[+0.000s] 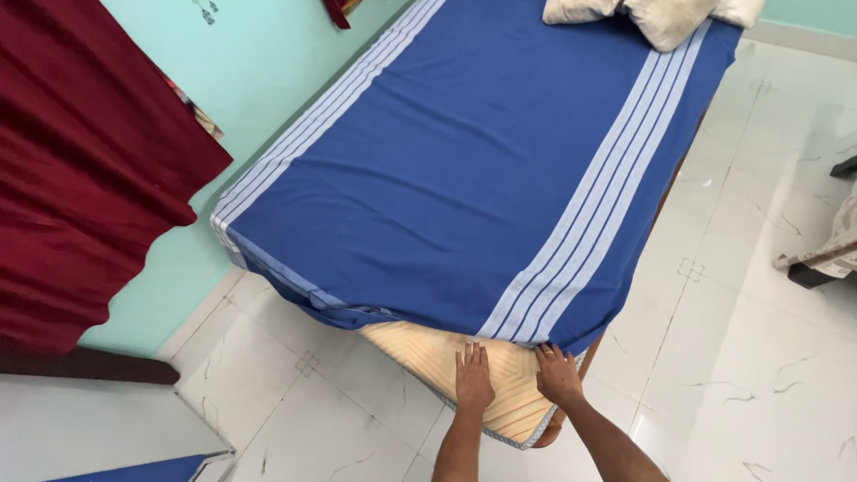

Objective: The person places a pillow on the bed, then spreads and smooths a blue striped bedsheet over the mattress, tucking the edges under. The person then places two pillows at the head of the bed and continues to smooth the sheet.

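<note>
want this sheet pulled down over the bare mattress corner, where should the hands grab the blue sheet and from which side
Grip the blue sheet along its loose foot edge, near the pale stripes where the right hand already touches it. Come from the foot of the bed: that hem lies free across the exposed cream mattress, where the left hand rests, while the far end sits under pillows.

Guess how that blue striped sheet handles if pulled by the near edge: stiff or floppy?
Probably floppy: the blue striped sheet drapes over the bed's sides and bunches into folds at its near edge. Likely light, thin cloth that slides over the mattress, whose bare corner shows by the left hand and right hand. It should drag, not lift flat.
</note>
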